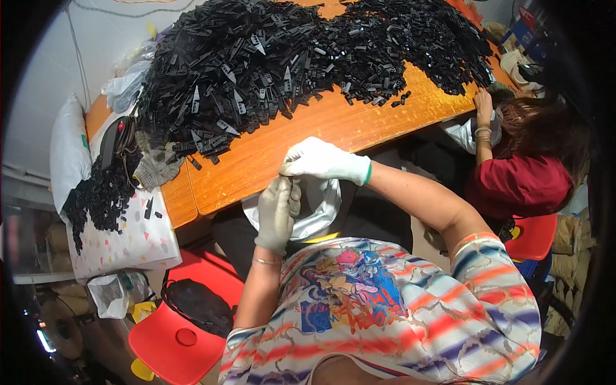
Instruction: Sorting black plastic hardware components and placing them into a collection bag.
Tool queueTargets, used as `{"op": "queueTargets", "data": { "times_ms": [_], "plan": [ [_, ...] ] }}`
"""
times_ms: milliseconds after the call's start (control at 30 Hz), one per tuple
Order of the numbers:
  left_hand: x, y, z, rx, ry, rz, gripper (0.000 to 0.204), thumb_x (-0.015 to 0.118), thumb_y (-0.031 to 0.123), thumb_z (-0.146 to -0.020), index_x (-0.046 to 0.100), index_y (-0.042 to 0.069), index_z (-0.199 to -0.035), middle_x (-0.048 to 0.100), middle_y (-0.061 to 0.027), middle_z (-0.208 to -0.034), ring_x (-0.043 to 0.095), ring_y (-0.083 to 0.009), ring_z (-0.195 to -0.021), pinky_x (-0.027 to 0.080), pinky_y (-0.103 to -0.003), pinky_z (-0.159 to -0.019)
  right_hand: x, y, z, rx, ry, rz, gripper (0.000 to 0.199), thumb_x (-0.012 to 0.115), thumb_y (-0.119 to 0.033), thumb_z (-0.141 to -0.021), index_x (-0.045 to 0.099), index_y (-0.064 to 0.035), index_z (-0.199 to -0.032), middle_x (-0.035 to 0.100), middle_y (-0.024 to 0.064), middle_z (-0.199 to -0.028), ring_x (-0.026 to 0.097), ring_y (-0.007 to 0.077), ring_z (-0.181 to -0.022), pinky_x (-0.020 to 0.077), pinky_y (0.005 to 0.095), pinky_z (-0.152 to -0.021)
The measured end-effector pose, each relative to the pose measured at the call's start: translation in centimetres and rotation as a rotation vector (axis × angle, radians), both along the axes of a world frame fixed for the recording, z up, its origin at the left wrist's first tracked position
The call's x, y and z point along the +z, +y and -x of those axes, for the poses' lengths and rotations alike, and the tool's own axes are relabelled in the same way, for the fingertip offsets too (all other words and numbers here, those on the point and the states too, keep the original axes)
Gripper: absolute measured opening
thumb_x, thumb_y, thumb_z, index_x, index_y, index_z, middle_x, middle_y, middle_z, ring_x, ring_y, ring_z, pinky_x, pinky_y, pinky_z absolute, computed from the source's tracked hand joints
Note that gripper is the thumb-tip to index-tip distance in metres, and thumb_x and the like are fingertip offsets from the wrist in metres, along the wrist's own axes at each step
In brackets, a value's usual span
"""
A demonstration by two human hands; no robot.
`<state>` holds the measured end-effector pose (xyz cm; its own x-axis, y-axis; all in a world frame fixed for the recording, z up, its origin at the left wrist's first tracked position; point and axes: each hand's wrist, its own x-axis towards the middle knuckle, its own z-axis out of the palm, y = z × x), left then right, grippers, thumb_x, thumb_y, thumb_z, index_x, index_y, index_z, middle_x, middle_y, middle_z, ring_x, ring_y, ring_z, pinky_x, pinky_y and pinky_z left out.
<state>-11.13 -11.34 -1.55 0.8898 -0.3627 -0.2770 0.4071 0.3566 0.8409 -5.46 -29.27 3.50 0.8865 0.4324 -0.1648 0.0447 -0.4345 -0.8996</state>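
Both my hands wear pale knit gloves and meet above my lap, just off the table's near edge. My left hand (277, 210) is closed, fingertips up against the other hand. From the right, my right hand (324, 159), in a green-cuffed glove, pinches at the same spot. Anything between the fingertips is too small to make out. Below them a white plastic bag (325, 212) lies open on my lap. Beyond, a big heap of small black plastic pieces (256, 70) covers much of the wooden table (256, 160).
At the left, more black pieces (102, 192) and a grey glove (157, 163) lie by a stuffed white sack (70, 147). A red stool (173, 340) holding a black bag (199, 305) stands left of me. A co-worker in a dark red top (523, 186) sits at the right, one hand at the heap.
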Motion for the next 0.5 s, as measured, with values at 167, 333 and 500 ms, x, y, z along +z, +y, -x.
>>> {"op": "queueTargets", "data": {
  "times_ms": [167, 333, 500],
  "plan": [
    [-2.1, 0.7, 1.3, 0.151, -0.905, -1.118, 0.024, 0.049, 0.015, -0.094, 0.058, 0.002, -0.112, 0.065, -0.0121, -0.094, 0.064, -0.0253, -0.079, 0.051, -0.036, -0.069, -0.6, -0.8, -3.1, -0.279, -0.352, 0.284, 0.014, 0.065, -0.025, -0.082, 0.068, -0.0114, -0.086, 0.064, 0.0106, -0.084, 0.063, 0.0293, -0.079, 0.0501, 0.0362, -0.07],
    [2.1, 0.4, 0.1, 0.124, -0.868, -1.296, 0.025, 0.055, 0.022, -0.091, 0.061, 0.014, -0.114, 0.064, -0.0123, -0.101, 0.063, -0.0332, -0.09, 0.051, -0.041, -0.075, -2.7, -0.7, -6.8, -0.336, -0.641, 0.576, 0.014, 0.062, -0.023, -0.081, 0.063, -0.0101, -0.084, 0.061, 0.0139, -0.083, 0.061, 0.033, -0.081, 0.0488, 0.0415, -0.069],
    [4.4, -0.8, -8.2, 0.271, -1.016, -1.408, 0.023, 0.058, 0.013, -0.087, 0.061, 0.017, -0.11, 0.059, -0.0113, -0.105, 0.061, -0.0339, -0.089, 0.051, -0.042, -0.073, -4.7, 0.1, -8.2, -0.381, -0.732, 0.535, 0.01, 0.058, -0.016, -0.079, 0.059, -0.0064, -0.081, 0.06, 0.0161, -0.081, 0.06, 0.0355, -0.079, 0.0484, 0.0445, -0.068]
  ]
}}
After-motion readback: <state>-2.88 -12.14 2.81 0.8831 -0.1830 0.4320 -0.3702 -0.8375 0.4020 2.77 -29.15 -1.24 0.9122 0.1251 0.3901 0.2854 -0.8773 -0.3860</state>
